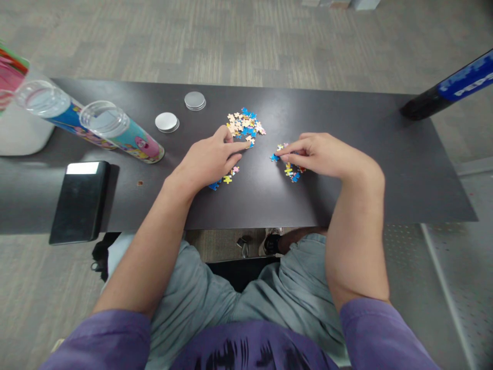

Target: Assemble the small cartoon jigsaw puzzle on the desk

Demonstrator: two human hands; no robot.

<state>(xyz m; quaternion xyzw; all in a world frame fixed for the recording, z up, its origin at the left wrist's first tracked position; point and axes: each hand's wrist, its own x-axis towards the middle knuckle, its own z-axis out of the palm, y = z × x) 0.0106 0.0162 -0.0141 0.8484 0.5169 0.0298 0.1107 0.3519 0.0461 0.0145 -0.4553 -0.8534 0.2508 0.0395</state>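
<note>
The left hand [210, 156] hides part of the near puzzle pieces [227, 179], and the right hand [319, 154] covers some of the right-hand pieces [288, 170]; whether its finger and thumb grip one is too small to tell. The picture's edges cut off the table's [23, 198] left end, the blue-labelled tube [458, 85] and the purple shirt's [254, 334] print.

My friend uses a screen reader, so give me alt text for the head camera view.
A person's bare left hand and bare right hand reach among small multicoloured jigsaw pieces spread in clusters on a dark grey rectangular table. Toward the left are two printed cylinders with clear rims, round silvery discs and a black rectangular block.
</note>
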